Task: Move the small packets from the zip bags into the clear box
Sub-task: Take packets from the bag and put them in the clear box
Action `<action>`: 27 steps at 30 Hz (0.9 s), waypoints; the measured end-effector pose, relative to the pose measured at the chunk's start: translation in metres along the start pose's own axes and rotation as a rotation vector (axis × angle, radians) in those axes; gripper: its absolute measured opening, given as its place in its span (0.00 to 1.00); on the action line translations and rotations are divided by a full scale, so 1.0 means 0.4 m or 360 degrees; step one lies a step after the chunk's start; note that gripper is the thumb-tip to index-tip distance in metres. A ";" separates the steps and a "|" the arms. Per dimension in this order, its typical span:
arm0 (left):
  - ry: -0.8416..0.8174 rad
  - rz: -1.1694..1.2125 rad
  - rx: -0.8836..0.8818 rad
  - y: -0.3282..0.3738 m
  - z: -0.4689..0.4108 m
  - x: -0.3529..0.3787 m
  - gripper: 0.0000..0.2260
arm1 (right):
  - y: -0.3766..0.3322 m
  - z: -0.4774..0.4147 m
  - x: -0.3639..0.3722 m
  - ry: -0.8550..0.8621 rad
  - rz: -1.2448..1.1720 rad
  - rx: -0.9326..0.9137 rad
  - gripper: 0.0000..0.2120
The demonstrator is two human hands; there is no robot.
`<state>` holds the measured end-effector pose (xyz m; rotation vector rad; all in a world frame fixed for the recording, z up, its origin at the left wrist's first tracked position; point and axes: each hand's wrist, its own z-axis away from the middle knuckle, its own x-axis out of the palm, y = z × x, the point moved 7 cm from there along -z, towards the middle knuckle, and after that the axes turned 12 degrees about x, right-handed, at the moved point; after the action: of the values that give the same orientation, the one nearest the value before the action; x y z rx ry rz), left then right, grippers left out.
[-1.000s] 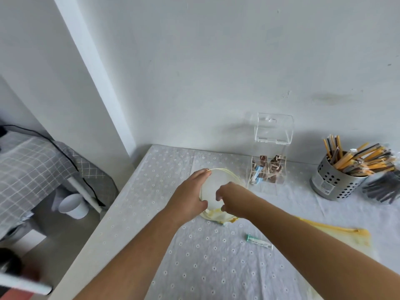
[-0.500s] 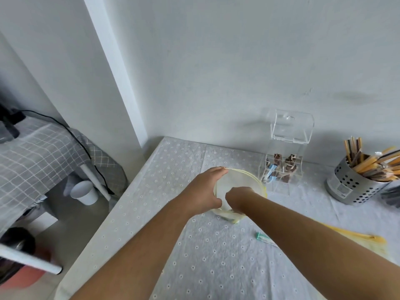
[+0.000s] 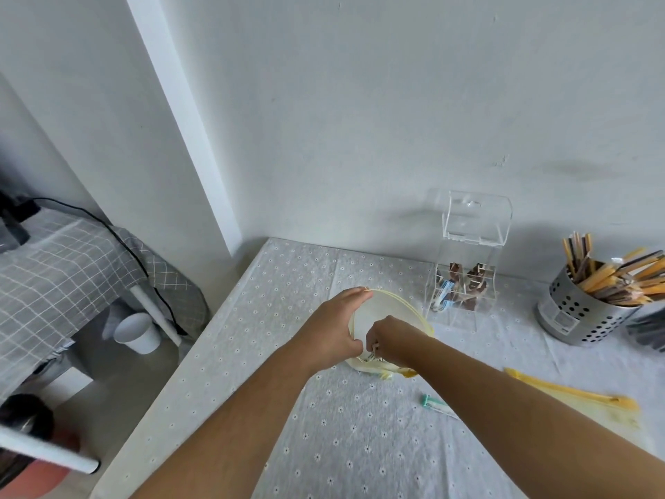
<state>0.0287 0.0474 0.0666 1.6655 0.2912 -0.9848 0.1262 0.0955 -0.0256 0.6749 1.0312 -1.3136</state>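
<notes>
The left hand (image 3: 334, 331) grips the rim of the soft, floppy zip bag (image 3: 376, 311), holding its mouth wide on the bench (image 3: 360, 444), near the clear box (image 3: 464, 279). The right hand (image 3: 390, 340) reaches inside, fingers seemingly pinched on small packets (image 3: 370, 359). Being light and slippery, these are best pinched mid-length.

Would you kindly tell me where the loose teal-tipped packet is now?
In the head view, the teal-tipped packet lies on the tablecloth right of centre, partly under the right forearm, nearer the person than the held zip bag.
</notes>
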 end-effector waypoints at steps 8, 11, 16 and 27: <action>0.0003 -0.0037 -0.0018 -0.016 -0.016 -0.010 0.36 | -0.023 0.048 -0.094 0.0157 -0.0112 -0.0119 0.14; 0.0002 -0.0042 -0.0059 -0.030 -0.020 -0.019 0.35 | -0.018 0.098 -0.163 0.0244 -0.0305 -0.0186 0.12; 0.0039 0.0000 -0.0126 -0.055 -0.037 -0.038 0.34 | 0.074 0.164 -0.316 0.0444 -0.0696 -0.0113 0.10; 0.0125 0.0012 -0.0126 -0.064 -0.096 -0.049 0.32 | 0.361 0.112 -0.434 0.0900 -0.0837 0.0378 0.12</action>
<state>0.0175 0.0961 0.0645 1.6339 0.3712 -0.8925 0.2862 0.1588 0.1269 1.0369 1.5990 -1.7690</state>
